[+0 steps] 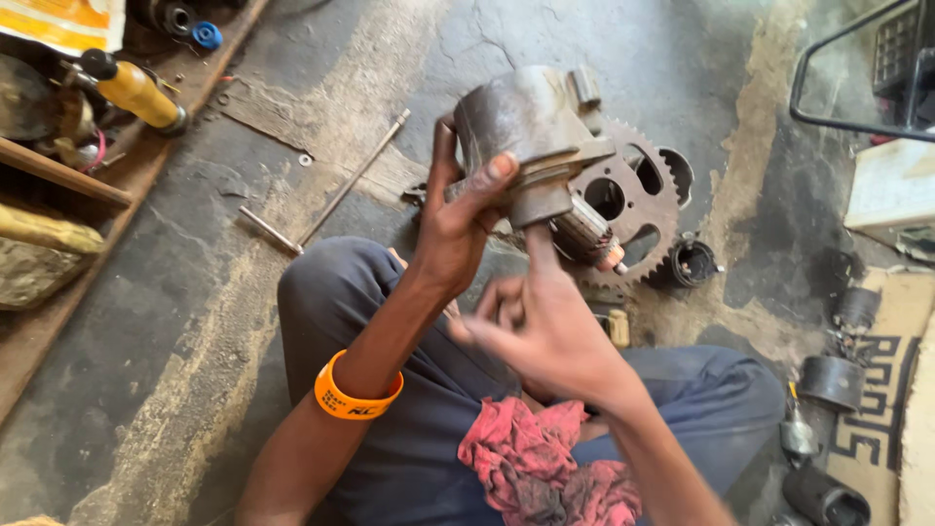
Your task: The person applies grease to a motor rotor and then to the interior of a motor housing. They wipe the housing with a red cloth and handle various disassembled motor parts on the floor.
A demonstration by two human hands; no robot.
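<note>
Seated over a concrete floor (195,292), the left hand (458,229) clasps a grimy metal motor housing (521,127) at twelve o'clock, likely heavy, rigid, greasy-slick, while right hand (545,326) fingers pinch its protruding shaft (584,234).

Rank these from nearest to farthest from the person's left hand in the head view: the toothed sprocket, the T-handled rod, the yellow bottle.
From the left hand:
1. Toothed sprocket, on the floor just right.
2. T-handled rod, lying to the left.
3. Yellow bottle, far upper left.
</note>
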